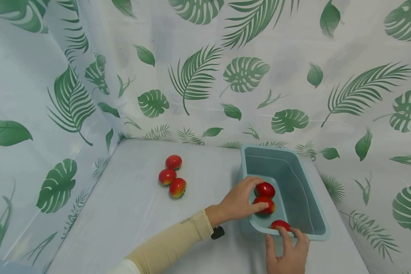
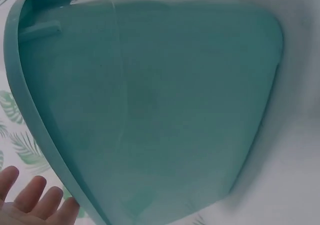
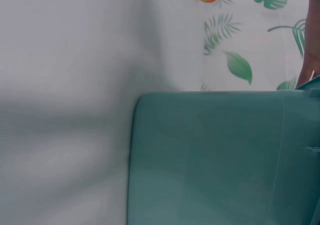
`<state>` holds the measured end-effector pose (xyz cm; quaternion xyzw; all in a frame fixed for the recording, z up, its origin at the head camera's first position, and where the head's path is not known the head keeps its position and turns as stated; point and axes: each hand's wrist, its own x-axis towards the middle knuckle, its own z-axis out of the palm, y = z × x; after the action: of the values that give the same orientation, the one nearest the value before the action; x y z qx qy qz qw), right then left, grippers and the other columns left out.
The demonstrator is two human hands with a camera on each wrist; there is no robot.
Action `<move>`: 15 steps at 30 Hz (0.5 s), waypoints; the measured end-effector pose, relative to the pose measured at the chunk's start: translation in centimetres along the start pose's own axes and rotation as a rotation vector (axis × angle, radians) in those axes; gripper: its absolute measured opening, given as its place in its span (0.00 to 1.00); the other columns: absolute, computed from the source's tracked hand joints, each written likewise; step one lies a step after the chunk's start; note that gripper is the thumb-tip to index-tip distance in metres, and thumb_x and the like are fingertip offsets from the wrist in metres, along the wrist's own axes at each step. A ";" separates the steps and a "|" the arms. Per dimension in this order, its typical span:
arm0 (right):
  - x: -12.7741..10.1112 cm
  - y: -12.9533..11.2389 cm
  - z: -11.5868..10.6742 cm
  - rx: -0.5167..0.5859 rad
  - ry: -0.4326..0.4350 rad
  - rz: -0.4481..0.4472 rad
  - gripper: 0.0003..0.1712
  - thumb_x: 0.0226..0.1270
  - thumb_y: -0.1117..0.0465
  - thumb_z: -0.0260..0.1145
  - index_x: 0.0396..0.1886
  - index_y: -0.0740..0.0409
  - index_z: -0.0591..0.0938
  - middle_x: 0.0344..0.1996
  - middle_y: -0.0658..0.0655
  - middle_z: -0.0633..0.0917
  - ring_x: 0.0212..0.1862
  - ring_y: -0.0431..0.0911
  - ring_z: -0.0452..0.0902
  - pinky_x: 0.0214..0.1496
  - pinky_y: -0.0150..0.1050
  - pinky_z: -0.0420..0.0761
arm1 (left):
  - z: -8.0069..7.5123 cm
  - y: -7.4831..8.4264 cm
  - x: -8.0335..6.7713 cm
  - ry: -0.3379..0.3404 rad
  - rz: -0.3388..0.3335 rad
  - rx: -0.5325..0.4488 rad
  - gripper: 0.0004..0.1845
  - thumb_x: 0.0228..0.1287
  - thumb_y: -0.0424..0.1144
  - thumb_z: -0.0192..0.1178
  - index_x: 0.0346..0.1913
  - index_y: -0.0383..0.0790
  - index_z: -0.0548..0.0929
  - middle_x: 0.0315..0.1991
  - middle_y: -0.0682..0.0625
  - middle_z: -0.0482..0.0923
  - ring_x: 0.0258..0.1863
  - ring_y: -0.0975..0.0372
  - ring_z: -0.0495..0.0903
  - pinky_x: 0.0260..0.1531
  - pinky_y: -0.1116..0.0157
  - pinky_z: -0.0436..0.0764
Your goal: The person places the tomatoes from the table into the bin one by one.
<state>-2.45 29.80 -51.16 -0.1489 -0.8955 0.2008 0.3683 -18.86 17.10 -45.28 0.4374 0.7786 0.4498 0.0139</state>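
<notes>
Apples (image 1: pixel 264 198) sit inside the bin (image 1: pixel 315 198), stacked under our left hand (image 1: pixel 238 203), whose grip curls round them; our right hand (image 1: pixel 289 253) rests its fingers on the near rim.

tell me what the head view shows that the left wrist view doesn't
Only the head view shows the red fruits: three on the table, one group, and three in the bin, with the left hand on two and the right hand at the near rim. Only the left wrist view shows the bin's outer wall close up, filling the frame, with fingertips beside it. Both show the teal bin and the leaf-print cloth.
</notes>
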 end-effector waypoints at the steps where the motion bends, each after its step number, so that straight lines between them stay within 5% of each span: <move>1: 0.0 0.0 0.0 -0.006 -0.002 0.006 0.25 0.55 0.55 0.72 0.50 0.66 0.81 0.53 0.69 0.70 0.56 0.63 0.62 0.48 0.61 0.71 | -0.1 -0.1 -0.1 0.003 0.000 0.012 0.33 0.64 0.51 0.63 0.68 0.44 0.65 0.66 0.54 0.67 0.63 0.66 0.68 0.57 0.74 0.72; 7: -0.2 -0.4 -0.1 -0.037 -0.036 0.057 0.26 0.56 0.55 0.72 0.51 0.64 0.80 0.56 0.66 0.69 0.58 0.60 0.61 0.49 0.61 0.72 | -0.9 -1.1 -0.9 0.041 -0.075 0.035 0.34 0.65 0.54 0.62 0.69 0.44 0.66 0.67 0.54 0.66 0.65 0.65 0.67 0.62 0.67 0.71; 15: 0.0 -1.0 -0.7 -0.095 -0.128 0.140 0.29 0.54 0.57 0.73 0.56 0.60 0.77 0.61 0.64 0.65 0.62 0.60 0.58 0.52 0.66 0.75 | -3.7 -6.1 -3.8 0.118 -0.233 0.040 0.33 0.66 0.56 0.59 0.69 0.44 0.66 0.67 0.51 0.66 0.67 0.59 0.66 0.65 0.56 0.69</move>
<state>-2.11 29.05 -50.24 -0.2151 -0.9131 0.1925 0.2880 -22.09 10.62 -48.85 0.3172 0.8324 0.4542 0.0113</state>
